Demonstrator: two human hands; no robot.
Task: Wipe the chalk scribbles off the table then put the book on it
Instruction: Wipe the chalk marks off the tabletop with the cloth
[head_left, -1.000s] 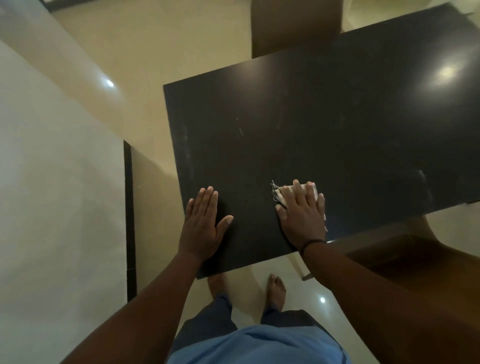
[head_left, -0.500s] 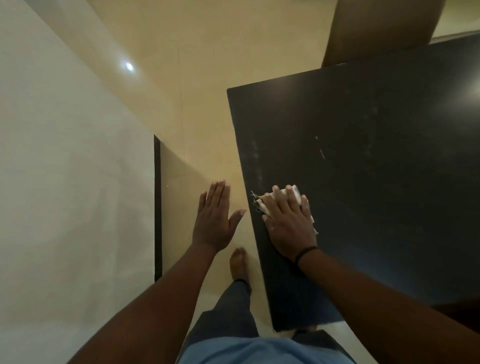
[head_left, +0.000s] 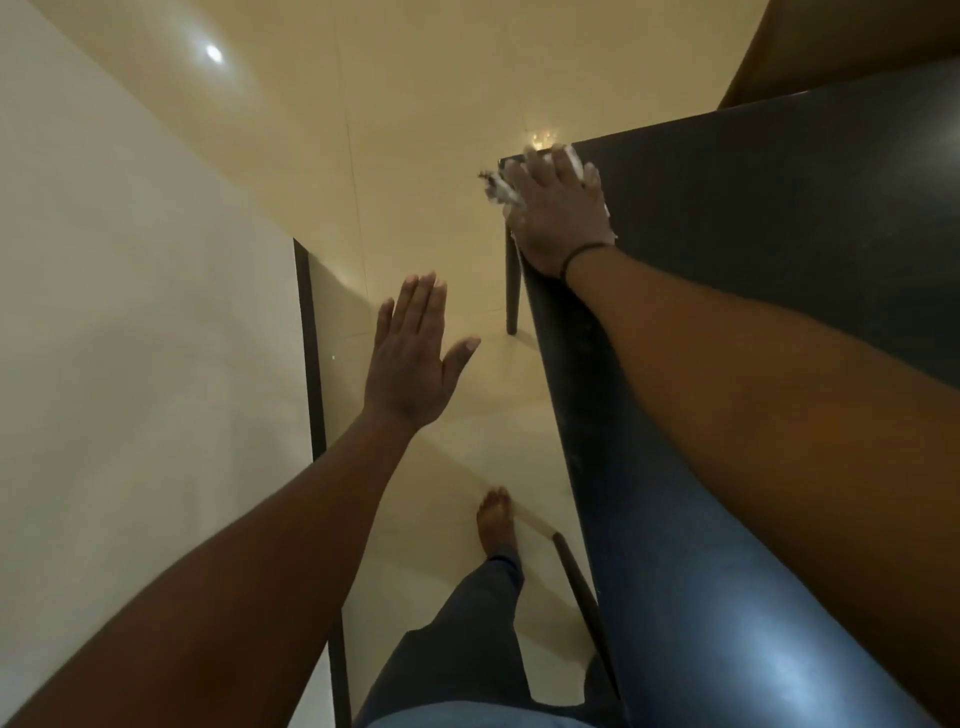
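The black table (head_left: 779, 249) fills the right side of the head view. My right hand (head_left: 558, 218) lies flat at its far left corner, fingers straight, pressing a frayed white cloth (head_left: 498, 189) onto the top; the cloth's edge sticks out past the table's side. Faint chalk dust shows along the table's left edge (head_left: 576, 374). My left hand (head_left: 410, 358) hovers in the air left of the table, fingers straight and together, thumb spread, touching nothing. No book is in view.
A white wall (head_left: 130, 312) with a dark skirting strip (head_left: 309, 338) runs along the left. Beige floor (head_left: 415, 130) lies between wall and table. My bare foot (head_left: 496, 519) stands beside a table leg (head_left: 574, 582). A brown chair (head_left: 852, 47) stands at the top right.
My right hand has slid the cloth along the table's left edge to the far corner. My left hand has come off the table and hangs in the air. The view has turned left.
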